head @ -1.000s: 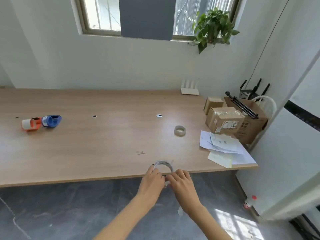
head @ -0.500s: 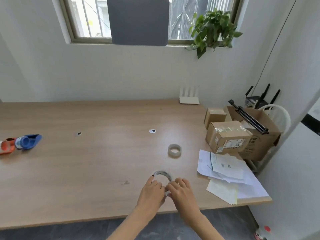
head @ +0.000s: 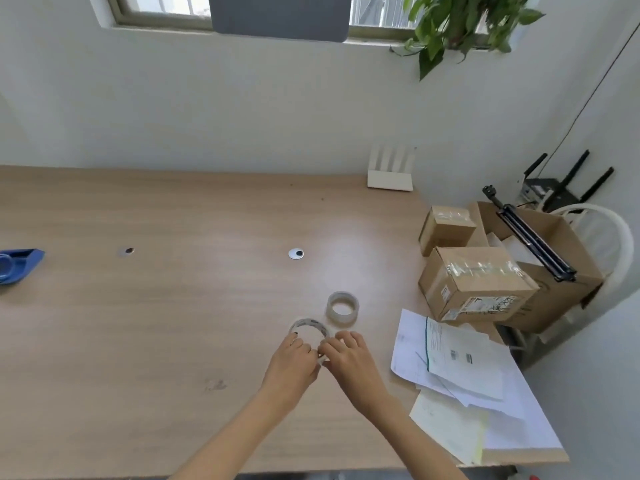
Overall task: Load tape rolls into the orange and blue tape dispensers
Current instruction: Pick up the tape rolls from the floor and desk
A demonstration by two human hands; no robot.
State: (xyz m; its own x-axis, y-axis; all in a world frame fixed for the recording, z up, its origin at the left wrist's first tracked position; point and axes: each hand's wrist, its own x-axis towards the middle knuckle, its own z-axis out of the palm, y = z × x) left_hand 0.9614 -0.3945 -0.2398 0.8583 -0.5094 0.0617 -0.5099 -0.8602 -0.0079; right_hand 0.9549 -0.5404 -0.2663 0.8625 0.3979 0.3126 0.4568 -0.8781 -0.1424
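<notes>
A thin, nearly used-up tape roll (head: pixel 309 324) stands over the wooden table (head: pixel 156 323), and both hands hold it. My left hand (head: pixel 293 358) grips its left side with curled fingers. My right hand (head: pixel 346 355) pinches its right side, fingertips meeting the left hand's. A fuller clear tape roll (head: pixel 342 307) lies flat on the table just beyond, apart from the hands. The blue tape dispenser (head: pixel 17 265) lies at the far left edge, partly cut off. The orange dispenser is out of view.
Loose papers (head: pixel 464 368) lie at the table's right front corner. Two small cardboard boxes (head: pixel 474 285) stand behind them, beside a larger open box (head: pixel 554 265) holding a black tripod. A white router (head: pixel 390 180) sits at the back wall. Two cable holes mark the tabletop.
The view has moved closer and to the right, so the dispensers slid left and the orange one left the frame. Both hands keep holding the thin roll, now nearer the clear roll.
</notes>
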